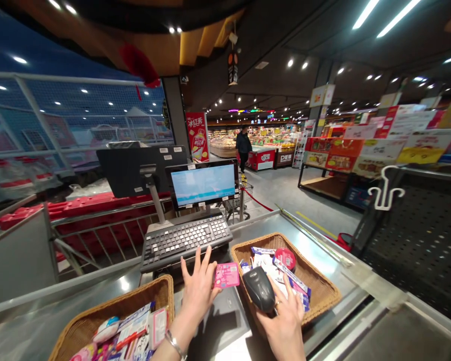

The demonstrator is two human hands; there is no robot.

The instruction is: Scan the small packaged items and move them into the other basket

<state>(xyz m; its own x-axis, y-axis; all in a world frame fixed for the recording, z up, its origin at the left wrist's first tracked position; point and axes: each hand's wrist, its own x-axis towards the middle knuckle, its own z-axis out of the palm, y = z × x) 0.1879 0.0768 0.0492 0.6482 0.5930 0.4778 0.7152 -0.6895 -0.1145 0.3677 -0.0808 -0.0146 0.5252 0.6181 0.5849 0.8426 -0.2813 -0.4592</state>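
- We judge the work to be partway along: small packaged goods lie in both the left basket [161,292] and the right basket [320,287], and one pink packet [227,275] is up in hand between them.
- We cannot tell which basket's goods are dealt with and which are left; the text on the monitor [204,184] is too small for us to read.
- The pink packet is held above the bench [311,239], just beside the right basket's rim, so we take its turn as unfinished.
- The left hand [199,285] has its grip closed at thumb and index finger on the packet's near edge, the other fingers spread near the keyboard [188,240].
- The right hand [286,321] has its grip wrapped around the black scanner [260,289], whose head is close to the packet; we cannot tell whether its trigger is pressed.
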